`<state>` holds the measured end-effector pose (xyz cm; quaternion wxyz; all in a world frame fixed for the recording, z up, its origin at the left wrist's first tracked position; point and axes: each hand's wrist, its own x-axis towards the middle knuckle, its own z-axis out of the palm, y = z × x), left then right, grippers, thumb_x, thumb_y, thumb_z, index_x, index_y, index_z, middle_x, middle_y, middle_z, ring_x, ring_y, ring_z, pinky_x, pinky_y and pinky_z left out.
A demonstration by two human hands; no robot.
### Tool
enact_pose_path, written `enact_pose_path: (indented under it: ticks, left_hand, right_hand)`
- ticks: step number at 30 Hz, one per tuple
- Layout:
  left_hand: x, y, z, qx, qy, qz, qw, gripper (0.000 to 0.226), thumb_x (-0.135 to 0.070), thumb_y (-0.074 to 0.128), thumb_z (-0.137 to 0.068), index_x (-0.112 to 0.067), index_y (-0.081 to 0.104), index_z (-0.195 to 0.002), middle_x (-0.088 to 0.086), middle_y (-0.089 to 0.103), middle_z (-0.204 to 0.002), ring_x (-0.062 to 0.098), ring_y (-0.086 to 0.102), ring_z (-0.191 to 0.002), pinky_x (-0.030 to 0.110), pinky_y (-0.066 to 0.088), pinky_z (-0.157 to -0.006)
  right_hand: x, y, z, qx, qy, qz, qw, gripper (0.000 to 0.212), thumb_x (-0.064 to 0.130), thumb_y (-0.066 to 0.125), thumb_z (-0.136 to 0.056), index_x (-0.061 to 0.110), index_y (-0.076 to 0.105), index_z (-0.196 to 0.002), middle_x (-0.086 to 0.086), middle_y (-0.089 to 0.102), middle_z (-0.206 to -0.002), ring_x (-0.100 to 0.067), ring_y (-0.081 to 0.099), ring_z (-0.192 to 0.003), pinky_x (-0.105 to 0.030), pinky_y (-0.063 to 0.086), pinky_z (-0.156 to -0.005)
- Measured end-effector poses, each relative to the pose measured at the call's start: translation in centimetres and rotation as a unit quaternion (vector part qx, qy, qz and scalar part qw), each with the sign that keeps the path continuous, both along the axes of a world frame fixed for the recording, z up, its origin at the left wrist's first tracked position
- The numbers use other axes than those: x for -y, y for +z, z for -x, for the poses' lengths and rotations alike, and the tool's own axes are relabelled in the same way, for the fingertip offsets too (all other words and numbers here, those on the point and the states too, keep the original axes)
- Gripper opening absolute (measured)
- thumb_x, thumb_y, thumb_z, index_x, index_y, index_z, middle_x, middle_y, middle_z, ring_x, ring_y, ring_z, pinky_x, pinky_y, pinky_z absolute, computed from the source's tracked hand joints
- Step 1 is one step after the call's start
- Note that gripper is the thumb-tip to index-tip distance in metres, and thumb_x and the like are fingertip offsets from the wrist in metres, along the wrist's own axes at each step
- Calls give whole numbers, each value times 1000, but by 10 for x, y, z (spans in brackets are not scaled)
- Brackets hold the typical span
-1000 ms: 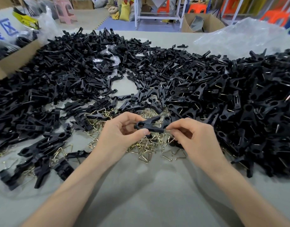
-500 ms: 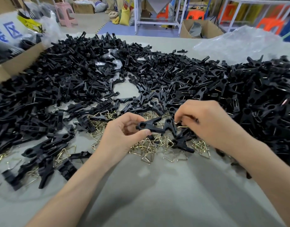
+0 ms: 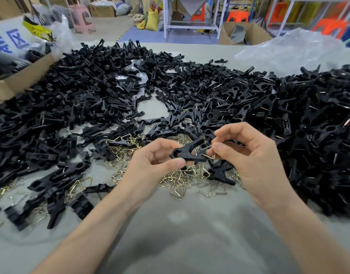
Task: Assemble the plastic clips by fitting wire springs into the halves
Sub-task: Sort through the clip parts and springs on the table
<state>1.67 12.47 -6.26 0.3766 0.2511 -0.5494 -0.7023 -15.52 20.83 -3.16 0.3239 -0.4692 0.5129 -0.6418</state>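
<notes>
My left hand [image 3: 152,167] pinches a black plastic clip [image 3: 187,152] made of two halves, its jaws pointing right and spread apart. My right hand [image 3: 247,155] holds a thin wire spring [image 3: 208,153] between thumb and forefinger, its end touching the clip's open jaws. Under both hands lies a loose heap of brass-coloured triangular wire springs [image 3: 180,180]. A black clip [image 3: 219,175] rests on that heap just below my right hand.
Black clip halves [image 3: 103,99] spread across the grey table [image 3: 190,234] from left to centre, and a taller pile of black clips [image 3: 312,139] stands on the right. A cardboard box [image 3: 21,80] sits at far left, a clear plastic bag [image 3: 289,50] at back right.
My right hand reached back to the pile beyond the clip and has come forward again, now holding a wire spring at the clip's jaws. My left hand kept the clip in place.
</notes>
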Motion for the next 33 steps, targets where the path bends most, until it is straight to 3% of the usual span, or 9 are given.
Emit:
enact_pose_path:
  ticks: [2, 6, 10, 12, 15, 17, 27, 33]
  left_hand:
    - [-1, -1, 2, -2, -8, -8, 1000, 25, -1, 71, -68, -20, 71, -84, 8, 75, -89, 19, 72, -78, 19, 54, -73]
    - [-2, 0, 4, -27, -36, -26, 999, 34, -17, 90, -54, -25, 74, -82, 8, 75, -88, 20, 72, -78, 16, 52, -70]
    - [-1, -2, 3, -35, -39, -47, 998, 35, -16, 89, -51, -23, 73, -82, 11, 74, -91, 22, 72, -82, 25, 55, -81]
    - [-1, -3, 3, -65, -65, -99, 991, 39, -15, 92, -50, -17, 73, -84, 14, 74, -93, 23, 72, -86, 30, 56, -86]
    - [0, -3, 2, -120, -105, -188, 969, 41, -10, 92, -50, -10, 73, -87, 17, 73, -92, 22, 73, -86, 27, 57, -79]
    - [0, -3, 2, -131, -117, -208, 962, 42, -10, 93, -51, -11, 74, -88, 15, 74, -89, 20, 73, -84, 29, 56, -82]
    - [0, -3, 1, -141, -141, -196, 960, 40, -10, 90, -58, -9, 72, -94, 12, 74, -88, 17, 72, -82, 31, 55, -89]
    - [-3, 2, 0, -104, -105, -120, 982, 33, -15, 88, -58, -18, 74, -88, 10, 75, -90, 17, 73, -79, 22, 56, -77]
  right_hand:
    - [-1, 1, -2, 12, 1, 7, 1000, 20, -7, 66, -81, 12, 65, -89, 2, 66, -77, -17, 71, -70, -17, 52, -68]
    - [-4, 1, -4, 29, -2, 19, 999, 22, -6, 67, -80, 15, 66, -86, 1, 66, -76, -18, 70, -69, -19, 53, -68]
    - [-6, 4, -4, 27, -4, 31, 999, 19, -5, 67, -81, 13, 65, -87, 1, 66, -75, -18, 70, -69, -20, 53, -69]
    - [-6, 5, -6, 27, -6, 35, 999, 21, -6, 67, -81, 15, 65, -86, 1, 66, -75, -17, 70, -69, -19, 53, -68]
    - [-5, 7, -11, 39, -15, 41, 998, 22, -7, 67, -81, 15, 65, -85, 1, 65, -75, -17, 70, -68, -18, 52, -66]
    - [-5, 8, -14, 42, -15, 48, 998, 21, -7, 67, -81, 14, 65, -85, 1, 65, -75, -16, 70, -68, -19, 53, -65]
    - [-6, 17, -24, 47, -16, 56, 997, 21, -9, 66, -80, 12, 64, -83, 0, 65, -73, -15, 70, -65, -18, 52, -64]
    - [-8, 13, -22, 15, -30, 24, 999, 25, -10, 67, -79, 14, 64, -83, 2, 63, -74, -18, 71, -67, -18, 53, -62]
